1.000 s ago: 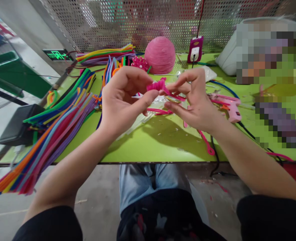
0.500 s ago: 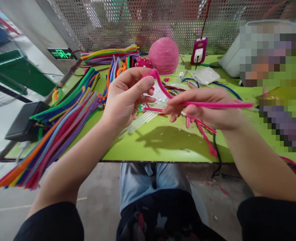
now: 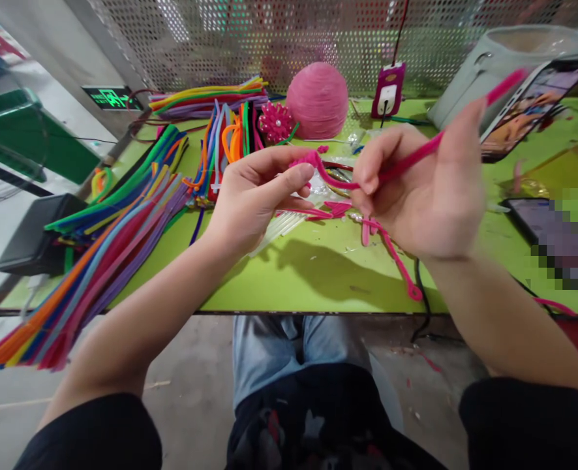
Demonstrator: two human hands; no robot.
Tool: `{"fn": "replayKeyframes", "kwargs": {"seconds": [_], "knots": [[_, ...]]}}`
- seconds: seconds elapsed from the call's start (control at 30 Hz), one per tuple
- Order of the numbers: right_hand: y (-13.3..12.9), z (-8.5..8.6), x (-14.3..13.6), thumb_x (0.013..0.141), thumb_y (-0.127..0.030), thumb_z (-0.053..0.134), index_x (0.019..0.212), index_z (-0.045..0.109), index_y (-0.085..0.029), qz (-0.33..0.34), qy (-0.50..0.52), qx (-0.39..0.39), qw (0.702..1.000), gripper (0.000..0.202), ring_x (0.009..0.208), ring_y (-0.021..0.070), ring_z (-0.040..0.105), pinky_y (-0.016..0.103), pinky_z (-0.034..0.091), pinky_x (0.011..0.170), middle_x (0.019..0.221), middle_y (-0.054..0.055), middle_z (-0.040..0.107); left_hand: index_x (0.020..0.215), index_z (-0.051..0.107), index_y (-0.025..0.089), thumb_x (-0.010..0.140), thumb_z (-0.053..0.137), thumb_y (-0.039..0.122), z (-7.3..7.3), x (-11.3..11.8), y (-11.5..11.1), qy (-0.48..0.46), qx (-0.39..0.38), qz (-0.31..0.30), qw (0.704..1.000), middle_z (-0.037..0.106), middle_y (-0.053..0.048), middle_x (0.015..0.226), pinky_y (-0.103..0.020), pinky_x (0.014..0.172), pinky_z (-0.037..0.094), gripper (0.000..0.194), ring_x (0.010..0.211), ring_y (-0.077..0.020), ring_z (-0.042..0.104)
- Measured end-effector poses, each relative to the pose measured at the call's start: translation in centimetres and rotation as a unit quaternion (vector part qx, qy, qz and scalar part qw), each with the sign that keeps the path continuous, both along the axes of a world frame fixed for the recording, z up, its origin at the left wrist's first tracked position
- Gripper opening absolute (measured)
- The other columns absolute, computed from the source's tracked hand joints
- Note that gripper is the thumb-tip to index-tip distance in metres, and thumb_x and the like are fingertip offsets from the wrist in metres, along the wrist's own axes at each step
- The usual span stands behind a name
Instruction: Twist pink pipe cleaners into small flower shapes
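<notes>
Above the green table (image 3: 318, 274), my left hand (image 3: 257, 196) pinches the bunched end of a bright pink pipe cleaner (image 3: 335, 183) between thumb and fingertips. My right hand (image 3: 421, 189) grips the same pipe cleaner farther along, and its free end rises past my thumb to the upper right. Between the hands the strand sags in a curve. Below it on the table lie pink pieces, one with a looped end (image 3: 413, 291), and clear sticks (image 3: 285, 224). Behind my left hand is a pink pompom-like flower with a pearly centre (image 3: 277, 123).
Bundles of coloured pipe cleaners (image 3: 117, 254) cover the left side, by a black box (image 3: 44, 228). At the back stand a pink ball (image 3: 317, 101) and a purple socket (image 3: 389, 91). A propped phone (image 3: 533, 108), a grey bin (image 3: 489, 72) and another phone (image 3: 553, 235) are right.
My right hand has turned upward and lifted, tilting the pipe cleaner's free end from level to steeply raised. My left hand keeps its pinch. The view has shifted slightly.
</notes>
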State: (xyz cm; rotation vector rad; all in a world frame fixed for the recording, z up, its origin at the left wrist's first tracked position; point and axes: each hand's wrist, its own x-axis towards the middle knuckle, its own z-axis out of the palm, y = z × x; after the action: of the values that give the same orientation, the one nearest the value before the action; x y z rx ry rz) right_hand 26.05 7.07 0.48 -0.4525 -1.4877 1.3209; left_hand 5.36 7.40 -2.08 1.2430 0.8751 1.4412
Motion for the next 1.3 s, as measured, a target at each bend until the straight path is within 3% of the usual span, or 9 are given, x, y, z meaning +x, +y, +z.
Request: {"fn": "replayKeyframes", "kwargs": {"seconds": [0.1,0.23,0.3,0.47,0.67,0.93,1.1,1.2,1.3], "knots": [[0.0,0.9,0.4,0.11,-0.081,0.022,0.072,0.052,-0.024,-0.03,-0.058,-0.073,0.995,0.074,0.061,0.0173,0.045,0.034,0.037,0.055,0.073,0.003,0.044,0.097,0.085,0.022,0.084,0.095,0.029,-0.3,0.0,0.1,0.005,0.023,-0.004,1.0,0.075,0.002,0.076,-0.017,0.058,0.065,0.018,0.066,-0.0091,0.074],[0.1,0.7,0.2,0.106,-0.081,0.043,0.069,0.041,-0.024,-0.043,-0.054,-0.05,0.996,0.068,0.054,0.0141,0.029,0.033,0.027,0.048,0.07,0.0,0.036,0.097,0.084,0.023,0.077,0.099,0.046,-0.5,0.2,0.1,0.035,0.032,-0.007,0.999,0.075,0.001,0.077,-0.02,0.055,0.065,0.034,0.068,-0.0123,0.076],[0.1,0.2,0.1,0.107,-0.07,0.056,0.069,0.046,-0.024,-0.036,-0.038,-0.009,0.999,0.06,0.056,0.0144,0.029,0.033,0.026,0.048,0.073,0.0,0.039,0.098,0.084,0.023,0.076,0.1,0.049,-0.6,0.2,0.2,0.039,0.031,-0.006,0.999,0.077,0.001,0.079,-0.02,0.056,0.065,0.037,0.069,-0.0126,0.077],[0.1,-0.7,0.2,0.103,-0.026,0.06,0.057,0.044,-0.024,-0.09,-0.076,0.028,0.993,0.049,0.066,0.0181,0.036,0.037,0.023,0.06,0.075,0.003,0.039,0.1,0.084,0.023,0.078,0.099,0.049,-0.8,-0.1,0.3,0.038,0.067,-0.021,0.997,0.078,0.001,0.082,-0.023,0.058,0.068,0.037,0.071,-0.0144,0.079],[0.7,-1.0,0.4,0.09,-0.033,0.07,0.054,0.047,-0.026,-0.137,-0.152,0.129,0.97,0.044,0.07,0.0227,0.04,0.043,0.034,0.069,0.076,0.005,0.043,0.098,0.088,0.024,0.079,0.1,0.036,-0.5,0.1,-0.2,0.046,0.106,-0.06,0.991,0.081,0.0,0.083,-0.02,0.053,0.066,0.026,0.063,-0.0121,0.076],[-0.3,-0.7,0.0,0.088,-0.013,0.057,0.058,0.039,-0.022,-0.137,-0.25,0.173,0.943,0.036,0.073,0.0182,0.044,0.038,0.034,0.073,0.077,0.002,0.041,0.096,0.088,0.02,0.081,0.096,0.031,-0.5,0.3,-0.6,0.121,0.121,-0.125,0.977,0.083,-0.003,0.085,-0.026,0.058,0.066,0.021,0.062,-0.0131,0.074],[-0.7,-1.6,-1.0,0.108,-0.028,0.048,0.075,0.041,-0.027,-0.198,-0.272,0.206,0.919,0.034,0.095,0.0253,0.052,0.043,0.038,0.091,0.088,0.004,0.044,0.097,0.082,0.022,0.077,0.099,0.027,-0.4,0.5,-1.1,0.112,0.119,-0.09,0.982,0.08,-0.002,0.08,-0.028,0.062,0.066,0.027,0.067,-0.0154,0.075],[-0.9,-2.3,-1.5,0.115,-0.043,0.05,0.089,0.047,-0.028,-0.162,-0.243,0.135,0.947,0.03,0.093,0.0236,0.056,0.041,0.044,0.092,0.092,0.002,0.052,0.09,0.075,0.022,0.076,0.101,0.027,-0.3,0.6,-1.7,0.112,0.101,-0.059,0.987,0.078,-0.001,0.079,-0.031,0.068,0.068,0.03,0.071,-0.0166,0.078],[-0.9,-2.7,-1.9,0.113,-0.054,0.055,0.097,0.053,-0.03,-0.124,-0.203,0.061,0.969,0.029,0.087,0.0208,0.059,0.036,0.052,0.076,0.091,0.001,0.055,0.091,0.073,0.022,0.074,0.102,0.027,-0.5,0.5,-1.6,0.107,0.081,-0.043,0.99,0.079,-0.001,0.086,-0.035,0.079,0.071,0.034,0.08,-0.0193,0.081]]}}
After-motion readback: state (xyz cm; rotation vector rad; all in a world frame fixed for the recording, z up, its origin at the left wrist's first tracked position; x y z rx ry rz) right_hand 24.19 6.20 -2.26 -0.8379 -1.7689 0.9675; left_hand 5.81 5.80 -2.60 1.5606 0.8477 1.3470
